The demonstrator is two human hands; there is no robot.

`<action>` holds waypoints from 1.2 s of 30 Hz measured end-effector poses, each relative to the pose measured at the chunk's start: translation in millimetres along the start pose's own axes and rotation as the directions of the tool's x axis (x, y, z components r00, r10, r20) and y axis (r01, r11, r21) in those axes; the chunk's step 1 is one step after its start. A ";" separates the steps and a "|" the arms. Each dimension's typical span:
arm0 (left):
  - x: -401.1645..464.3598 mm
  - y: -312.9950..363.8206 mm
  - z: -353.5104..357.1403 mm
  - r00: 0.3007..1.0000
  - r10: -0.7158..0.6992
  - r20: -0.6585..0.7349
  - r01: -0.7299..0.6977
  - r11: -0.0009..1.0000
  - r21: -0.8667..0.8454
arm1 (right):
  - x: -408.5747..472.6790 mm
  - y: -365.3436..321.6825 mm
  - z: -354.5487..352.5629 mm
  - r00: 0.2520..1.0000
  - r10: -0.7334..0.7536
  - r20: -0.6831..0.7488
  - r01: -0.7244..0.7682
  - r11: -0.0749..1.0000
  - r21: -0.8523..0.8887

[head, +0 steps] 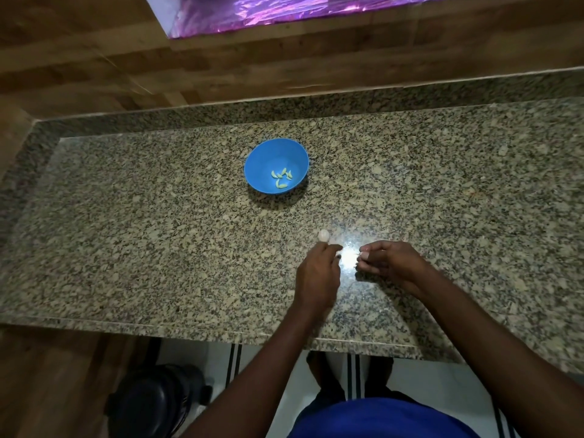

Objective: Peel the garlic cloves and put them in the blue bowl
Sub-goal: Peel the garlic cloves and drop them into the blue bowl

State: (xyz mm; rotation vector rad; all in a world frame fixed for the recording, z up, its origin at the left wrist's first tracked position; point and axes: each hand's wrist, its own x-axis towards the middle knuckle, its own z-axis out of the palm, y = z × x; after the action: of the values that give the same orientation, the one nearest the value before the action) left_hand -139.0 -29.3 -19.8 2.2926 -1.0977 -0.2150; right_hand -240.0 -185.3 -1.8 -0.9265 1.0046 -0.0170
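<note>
A speckled granite table (158, 248) fills most of the view, with a raised granite lip along its far edge and wood-patterned wall beyond; a shiny purple sheet (268, 14) shows at the top; below the near edge lie a pale floor, a dark round object (158, 403) at lower left and the person's blue garment (379, 422); the blue bowl (268, 153) stands on the table well beyond both hands, a little left of them, and holds several peeled garlic cloves (282, 178) at its bottom; the left hand (317, 273) reaches forward with its fingers curled, fingertips just beside an unpeeled garlic clove (324, 235) lying on the table, though whether they touch it cannot be told; the right hand (392, 259) lies apart from the left, fingers curled, pinching a small pale garlic piece (364, 255) between thumb and fingertips; a bright glare on the table sits between the two hands.
</note>
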 end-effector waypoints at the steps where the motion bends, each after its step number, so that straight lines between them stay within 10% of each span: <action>1: -3.9 1.0 4.2 1.000 0.006 0.019 -0.006 1.000 0.011 | -0.8 1.1 0.4 1.000 -0.016 -0.018 0.016 1.000 -0.021; 12: -10.2 -7.3 15.2 0.996 0.012 0.084 -0.017 0.998 0.061 | 0.0 6.2 4.6 0.991 -0.119 -0.059 0.104 0.971 -0.214; 18: -5.9 4.2 12.6 0.958 -0.257 0.130 0.285 0.905 -0.316 | -0.5 11.4 3.1 0.992 -0.117 -0.053 0.100 0.961 -0.258; 21: -3.4 6.1 11.1 0.978 -0.205 0.036 0.209 0.964 -0.163 | 0.8 13.3 3.3 0.977 -0.195 -0.082 0.155 0.925 -0.348; 28: -13.8 -10.9 12.0 1.000 -0.001 0.016 0.000 0.995 0.098 | 7.5 15.7 8.4 0.855 -0.518 -0.006 0.304 0.510 -0.805; 36: -22.0 -14.5 8.5 0.999 0.023 0.028 -0.026 0.996 0.081 | 10.2 20.7 19.5 0.783 -0.583 0.219 0.346 0.116 -0.931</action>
State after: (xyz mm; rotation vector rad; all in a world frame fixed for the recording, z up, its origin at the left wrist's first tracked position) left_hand -146.9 -9.3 -37.2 2.3524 -1.1671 -0.1954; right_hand -228.0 -163.6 -19.0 -2.4639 0.7852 -0.0544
